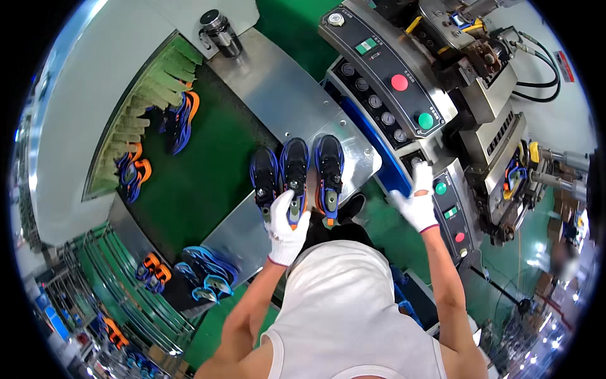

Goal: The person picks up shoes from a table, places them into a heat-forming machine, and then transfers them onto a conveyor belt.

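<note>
Three black sneakers with blue and orange soles stand side by side on the metal ledge (pixel 252 211), toes pointing away from me: a left sneaker (pixel 264 170), a middle sneaker (pixel 294 158) and a right sneaker (pixel 329 161). White knitted gloves cover both hands. My left hand (pixel 287 232) is at the heels of the left and middle sneakers, its thumb and fingers around the middle one's heel. Part of the left sneaker's heel is hidden behind it. My right hand (pixel 416 205), fingers spread and holding nothing, is beside the lower control panel (pixel 449 208) of the machine.
Several sneakers (pixel 183 123) lie on the dark green conveyor belt (pixel 196 183) near a fringed opening (pixel 120 142). Blue sneakers (pixel 211 268) rest beyond its near end. A steel flask (pixel 221 35) stands at the back. The machine's buttoned upper panel (pixel 391 69) juts in at right.
</note>
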The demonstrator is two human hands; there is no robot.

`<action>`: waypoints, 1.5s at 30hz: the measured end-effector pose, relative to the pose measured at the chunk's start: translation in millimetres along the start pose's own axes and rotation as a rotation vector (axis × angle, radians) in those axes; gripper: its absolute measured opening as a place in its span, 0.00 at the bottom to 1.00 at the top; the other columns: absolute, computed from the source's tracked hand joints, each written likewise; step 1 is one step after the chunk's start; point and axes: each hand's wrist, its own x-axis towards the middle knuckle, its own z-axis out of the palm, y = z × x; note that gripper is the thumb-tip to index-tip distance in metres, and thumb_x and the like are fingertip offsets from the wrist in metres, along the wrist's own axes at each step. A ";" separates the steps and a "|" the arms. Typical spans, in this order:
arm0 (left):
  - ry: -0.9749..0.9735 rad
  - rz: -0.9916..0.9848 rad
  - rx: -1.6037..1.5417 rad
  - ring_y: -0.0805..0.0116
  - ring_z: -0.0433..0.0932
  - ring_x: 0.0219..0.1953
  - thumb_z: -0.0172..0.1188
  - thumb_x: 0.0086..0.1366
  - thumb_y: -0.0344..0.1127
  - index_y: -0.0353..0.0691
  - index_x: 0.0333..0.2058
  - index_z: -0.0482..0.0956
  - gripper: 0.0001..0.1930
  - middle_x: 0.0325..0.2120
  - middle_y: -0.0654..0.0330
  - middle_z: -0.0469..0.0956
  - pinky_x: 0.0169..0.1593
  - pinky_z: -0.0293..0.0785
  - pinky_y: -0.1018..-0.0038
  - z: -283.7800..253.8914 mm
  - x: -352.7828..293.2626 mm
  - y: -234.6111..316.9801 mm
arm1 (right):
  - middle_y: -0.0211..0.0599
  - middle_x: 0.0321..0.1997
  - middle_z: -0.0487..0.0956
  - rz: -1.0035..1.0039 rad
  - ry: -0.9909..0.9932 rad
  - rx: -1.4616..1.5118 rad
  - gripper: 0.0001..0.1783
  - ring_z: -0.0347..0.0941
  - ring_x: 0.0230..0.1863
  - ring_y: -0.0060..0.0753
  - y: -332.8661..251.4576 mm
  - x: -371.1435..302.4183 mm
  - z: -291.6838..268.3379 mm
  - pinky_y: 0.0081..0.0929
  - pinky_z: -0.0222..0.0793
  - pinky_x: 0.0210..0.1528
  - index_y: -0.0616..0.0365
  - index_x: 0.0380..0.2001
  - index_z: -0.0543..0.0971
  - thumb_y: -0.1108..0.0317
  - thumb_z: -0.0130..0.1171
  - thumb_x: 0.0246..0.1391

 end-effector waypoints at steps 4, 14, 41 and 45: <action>0.016 -0.274 0.039 0.49 0.65 0.67 0.73 0.55 0.25 0.28 0.68 0.56 0.45 0.64 0.42 0.63 0.72 0.61 0.60 26.6 -10.1 -70.5 | 0.64 0.68 0.64 0.222 -0.256 0.610 0.54 0.57 0.74 0.56 -116.9 -7.2 94.3 0.42 0.56 0.73 0.67 0.71 0.56 0.60 0.74 0.47; -0.189 -0.417 0.215 0.51 0.80 0.48 0.72 0.51 0.32 0.30 0.63 0.61 0.42 0.49 0.44 0.78 0.53 0.77 0.60 27.4 66.2 -78.8 | 0.47 0.29 0.81 0.755 -0.309 0.791 0.36 0.81 0.33 0.36 -164.3 20.1 126.3 0.34 0.79 0.37 0.80 0.37 0.74 0.54 0.77 0.43; -2.048 0.822 -0.080 0.57 0.81 0.52 0.73 0.54 0.35 0.32 0.65 0.65 0.41 0.54 0.48 0.79 0.57 0.76 0.64 314.4 -386.6 363.0 | 0.42 0.40 0.84 1.761 2.008 0.190 0.32 0.80 0.32 0.23 -152.6 -630.0 -67.0 0.27 0.79 0.34 0.73 0.52 0.76 0.61 0.75 0.51; -1.895 1.288 0.124 0.42 0.68 0.67 0.63 0.60 0.42 0.33 0.71 0.51 0.45 0.63 0.37 0.69 0.69 0.62 0.59 401.0 -527.2 361.7 | 0.58 0.35 0.83 2.468 1.439 0.318 0.44 0.80 0.23 0.46 -86.6 -709.9 -108.0 0.39 0.77 0.25 0.77 0.58 0.69 0.53 0.73 0.48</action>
